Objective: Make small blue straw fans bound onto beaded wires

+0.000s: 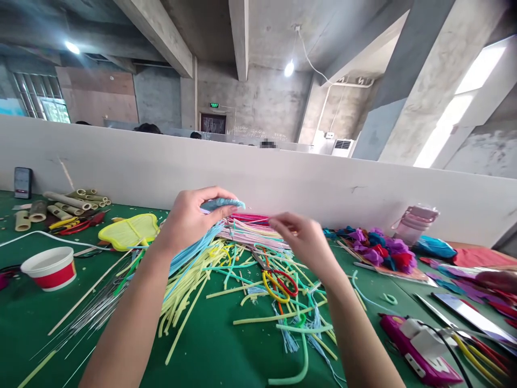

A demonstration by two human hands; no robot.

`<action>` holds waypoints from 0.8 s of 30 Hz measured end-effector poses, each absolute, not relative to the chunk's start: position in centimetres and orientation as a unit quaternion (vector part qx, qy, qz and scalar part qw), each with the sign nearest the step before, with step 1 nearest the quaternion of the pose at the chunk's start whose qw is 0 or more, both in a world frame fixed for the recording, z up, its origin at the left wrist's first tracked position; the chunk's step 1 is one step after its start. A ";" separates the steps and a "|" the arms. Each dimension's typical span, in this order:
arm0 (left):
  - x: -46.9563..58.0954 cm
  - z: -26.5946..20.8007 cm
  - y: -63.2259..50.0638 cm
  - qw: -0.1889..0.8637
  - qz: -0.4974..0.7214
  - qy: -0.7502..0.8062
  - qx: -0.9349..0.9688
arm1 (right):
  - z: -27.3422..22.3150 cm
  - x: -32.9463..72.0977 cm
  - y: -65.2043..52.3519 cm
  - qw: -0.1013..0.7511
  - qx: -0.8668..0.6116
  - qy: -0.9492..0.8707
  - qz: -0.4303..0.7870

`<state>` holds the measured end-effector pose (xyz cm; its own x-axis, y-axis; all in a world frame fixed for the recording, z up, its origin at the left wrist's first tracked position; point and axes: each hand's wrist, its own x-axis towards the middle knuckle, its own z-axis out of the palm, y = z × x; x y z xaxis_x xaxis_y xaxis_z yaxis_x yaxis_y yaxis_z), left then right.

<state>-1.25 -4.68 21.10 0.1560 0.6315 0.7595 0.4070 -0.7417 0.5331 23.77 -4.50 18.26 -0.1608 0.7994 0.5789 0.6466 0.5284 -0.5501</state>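
My left hand point(194, 218) is closed, pinching a fuzzy light-blue piece point(222, 203) that looks like shaped pipe cleaner between thumb and fingers. To its right, my right hand point(301, 237) hovers with its fingers curled together; anything in them is hidden or too small to name. Below both hands lie heaped pipe cleaners: light-blue ones point(197, 245), pale yellow ones point(188, 293) and pink ones point(252, 231). Scissors with red and yellow handles point(278, 285) rest on the pile near my right wrist. Bits of blue thread point(288, 339) are scattered there.
At left are a paper cup point(50, 269), thin wires point(95, 310), a yellow butterfly-like shape point(131, 231), bamboo pieces point(68, 202) and a phone point(23, 182). At right lie coloured petals point(377, 248), a bottle point(416, 223) and a power strip point(420, 350). Another person's hand point(498, 281) shows at the right edge.
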 end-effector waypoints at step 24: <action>1.7 20.6 -5.6 0.163 0.513 0.328 0.776 | 19.1 20.0 -5.8 0.607 -0.344 -0.694 0.180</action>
<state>1.69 -5.56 20.55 0.2582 0.6771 0.6891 0.3429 -0.7311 0.5899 19.96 -5.83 19.12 -0.0279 0.6956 0.7179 0.2580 0.6988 -0.6671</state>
